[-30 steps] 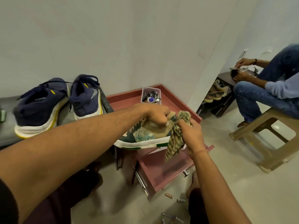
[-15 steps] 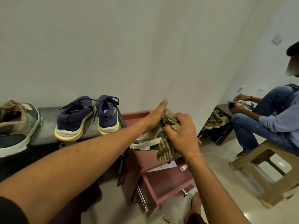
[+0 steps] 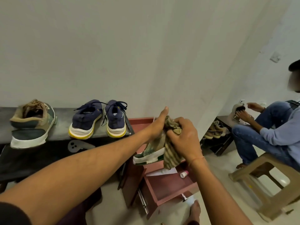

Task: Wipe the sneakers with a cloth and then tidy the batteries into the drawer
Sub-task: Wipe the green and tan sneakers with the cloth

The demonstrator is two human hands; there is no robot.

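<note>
My left hand grips a tan and green sneaker with a white sole, held up over the open red drawer. My right hand presses a striped brown cloth against the shoe's upper, the cloth hanging down past the sole. The matching tan sneaker and a pair of navy sneakers with yellow-edged soles stand on the dark bench to the left. No batteries show in this view.
The drawer holds a paper sheet and a small white bottle. My bare foot rests on the floor below. At the right a seated person on a beige plastic stool handles a shoe beside a low shoe rack.
My view has lifted and swung left, so the bench and the tan sneaker on it came into sight. The sneaker in my hands tilted upward, and my right hand bunched the cloth over its top.
</note>
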